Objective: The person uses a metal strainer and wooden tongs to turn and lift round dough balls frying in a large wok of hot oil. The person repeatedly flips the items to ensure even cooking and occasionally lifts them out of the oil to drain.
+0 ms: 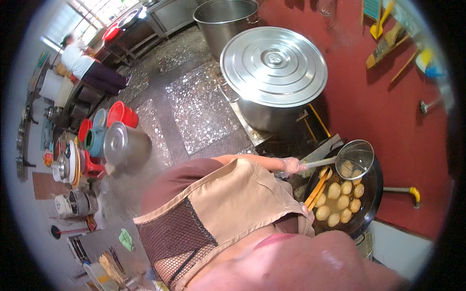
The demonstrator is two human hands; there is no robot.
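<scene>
In a clear plastic glove, my left hand (293,166) grips the handle of a wire-mesh skimmer (355,160), whose round basket is over the upper part of a dark wok (376,198). My right hand (308,214), mostly hidden by the apron and arm, holds wooden tongs or thick chopsticks (316,194). Their tips meet a round fried piece (326,173) near the wok's upper left edge. Several round golden pieces (334,190) lie in the oil. A beige apron (233,192) covers my front.
A lidded steel stockpot (273,69) stands beyond the wok, with an uncovered pot (225,16) behind it. Left are a smaller lidded pot (127,145) and a red bucket (123,113). A person (78,60) works at the far counter. Utensils hang on the red wall (349,91).
</scene>
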